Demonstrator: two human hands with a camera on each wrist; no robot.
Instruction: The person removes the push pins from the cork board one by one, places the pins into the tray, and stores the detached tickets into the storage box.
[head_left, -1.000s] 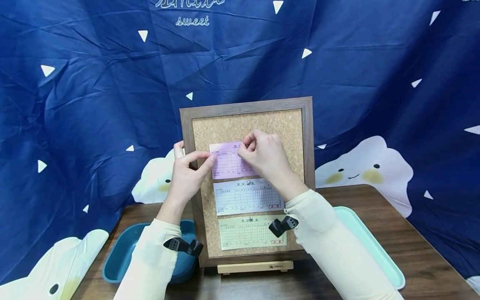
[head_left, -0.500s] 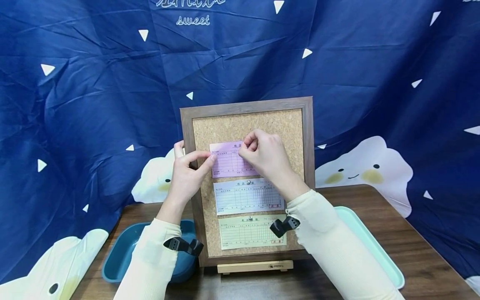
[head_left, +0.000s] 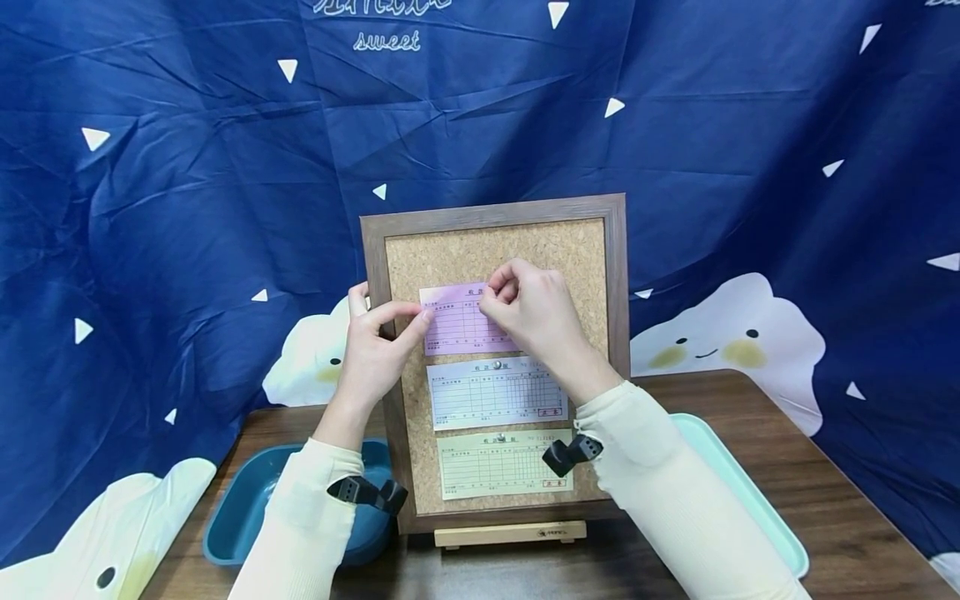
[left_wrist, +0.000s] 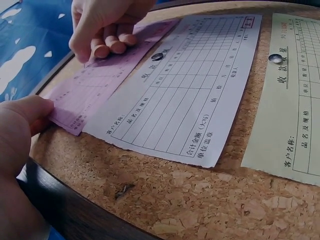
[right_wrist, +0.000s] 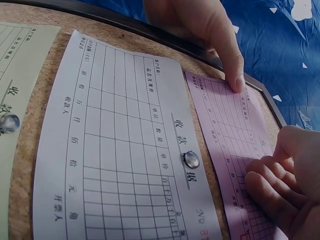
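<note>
A framed cork board [head_left: 435,254] stands upright on a small wooden easel [head_left: 510,534]. Near its top lies a pink receipt slip [head_left: 450,321]; my left hand [head_left: 375,346] pinches its left edge between thumb and index finger, other fingers by the frame. At the slip's top middle, my right hand [head_left: 536,312] has thumb and index together, pinching what looks like a push pin, nearly hidden by the fingertips. Below hang a white slip [head_left: 465,396] and a pale green slip [head_left: 480,467], each held by one silver push pin [right_wrist: 191,160] at its heading.
A dark blue tub [head_left: 240,500] sits on the wooden table [head_left: 795,450] at the left, partly behind my left arm. To the right lies a mint green tray [head_left: 738,483], partly covered by my right sleeve. A blue cloud-patterned cloth [head_left: 480,125] hangs behind.
The pink slip's lower edge has risen a little from the earliest frame. My right hand has shifted very slightly to the right; my left hand stays in place.
</note>
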